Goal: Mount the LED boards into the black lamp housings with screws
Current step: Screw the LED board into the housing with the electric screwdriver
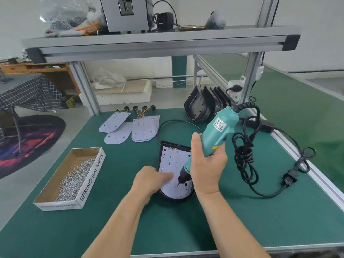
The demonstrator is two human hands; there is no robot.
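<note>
A black lamp housing [161, 151] lies flat on the green table with a white LED board [172, 161] seated inside it. My left hand [151, 180] presses its fingers on the board's near left part. My right hand [206, 162] grips a teal electric screwdriver [221, 125], tilted, with its bit tip touching the board near the rounded end. Spare LED boards [143, 128] with wires lie at the back of the table. A stack of empty black housings [204, 104] stands on edge behind the screwdriver.
A cardboard box of screws [74, 176] labelled SPRING BALANCER sits to the left. The screwdriver's black cable [243, 155] lies coiled to the right, ending in a plug [289, 178]. An aluminium frame with a shelf [160, 41] spans overhead.
</note>
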